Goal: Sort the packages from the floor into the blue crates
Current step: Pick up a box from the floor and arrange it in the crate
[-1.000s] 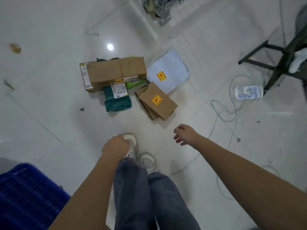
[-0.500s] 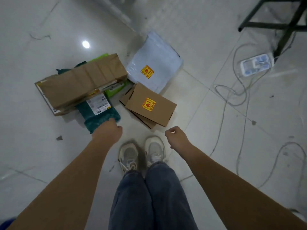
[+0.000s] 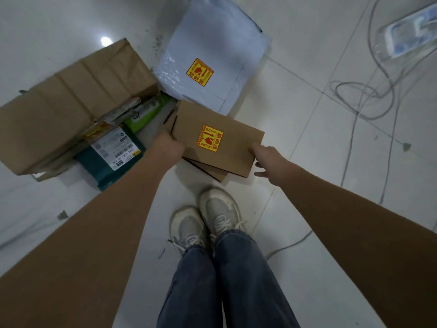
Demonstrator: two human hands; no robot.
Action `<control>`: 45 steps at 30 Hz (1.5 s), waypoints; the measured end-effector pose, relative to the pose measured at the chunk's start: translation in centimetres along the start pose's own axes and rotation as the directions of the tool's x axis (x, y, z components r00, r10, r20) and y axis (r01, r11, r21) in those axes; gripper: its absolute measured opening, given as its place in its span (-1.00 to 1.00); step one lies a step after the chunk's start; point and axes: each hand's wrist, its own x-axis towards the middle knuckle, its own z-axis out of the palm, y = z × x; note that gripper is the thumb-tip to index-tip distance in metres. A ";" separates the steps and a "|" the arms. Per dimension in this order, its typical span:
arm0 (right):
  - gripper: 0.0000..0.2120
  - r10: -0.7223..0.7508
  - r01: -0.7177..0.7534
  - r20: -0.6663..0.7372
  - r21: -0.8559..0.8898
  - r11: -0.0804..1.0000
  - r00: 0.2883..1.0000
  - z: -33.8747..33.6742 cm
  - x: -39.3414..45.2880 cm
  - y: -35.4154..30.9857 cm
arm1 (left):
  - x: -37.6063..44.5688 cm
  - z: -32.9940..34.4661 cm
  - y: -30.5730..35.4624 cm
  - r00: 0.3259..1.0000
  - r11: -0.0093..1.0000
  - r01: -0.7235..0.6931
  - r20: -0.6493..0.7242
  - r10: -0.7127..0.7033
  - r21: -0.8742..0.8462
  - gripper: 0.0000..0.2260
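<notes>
Both hands on the flat brown box, pile of packages on white tile floor.

Largest: crumpled brown carton (image 3: pixel 71 107) at left, lying over a teal bag (image 3: pixel 111 166) and a green packet (image 3: pixel 144 114). White mailer (image 3: pixel 212 60) behind, yellow sticker on it. Flat brown box (image 3: pixel 215 140) with yellow-red sticker sits on a second flat box (image 3: pixel 212 170), just ahead of the shoes (image 3: pixel 205 216). Left hand (image 3: pixel 168 145) at its left edge, fingers hidden, grip cannot tell. Right hand (image 3: pixel 267 159) at right edge, fingers spread, tips touching the box. Cables (image 3: pixel 361 98) at right.
</notes>
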 end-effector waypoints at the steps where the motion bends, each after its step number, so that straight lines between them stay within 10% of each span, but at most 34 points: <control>1: -0.50 0.007 -0.008 0.016 0.039 0.999 1.000 0.3 0.3 -0.1 | 0.3 0.2 0.0 1.000 1.000 0.004 0.009 -0.004 0.004 -0.77; 9: -0.54 -0.045 0.026 0.059 0.289 0.957 0.997 -0.2 -1.0 0.2 | -0.7 -0.3 0.1 0.993 0.951 0.107 -0.017 -0.118 -0.290 -0.59; 20: -0.89 -0.083 -0.003 0.115 0.602 0.799 0.990 -2.5 -3.7 -0.5 | -3.8 -2.7 1.8 0.950 0.425 0.258 0.149 -0.273 -0.867 -0.50; 28: -0.54 0.019 -0.432 0.559 0.617 0.658 0.829 -3.0 -5.5 -0.8 | -5.5 -2.1 0.5 0.981 0.205 0.169 0.144 -0.132 -0.964 -0.74; 33: -0.62 -0.136 -0.184 0.420 0.635 0.751 0.897 -1.7 -6.3 -0.2 | -6.9 -2.2 -0.2 0.983 -0.109 0.179 0.183 -0.029 -0.978 -0.52; 35: -0.49 -0.203 -0.111 0.347 0.704 0.702 0.916 -0.6 -6.7 0.1 | -7.7 -1.7 0.6 0.978 -0.069 0.209 0.208 0.025 -0.976 -0.47; 39: -0.38 -0.247 -0.048 0.281 0.744 0.666 0.927 1.0 -7.6 0.9 | -8.7 0.2 2.9 0.982 0.356 0.163 0.185 0.026 -0.920 -0.52; 45: -0.57 -0.245 0.010 0.353 0.554 0.832 0.903 -0.3 -8.8 1.6 | -8.7 -0.8 2.7 0.980 0.394 0.136 0.181 0.080 -0.909 -0.46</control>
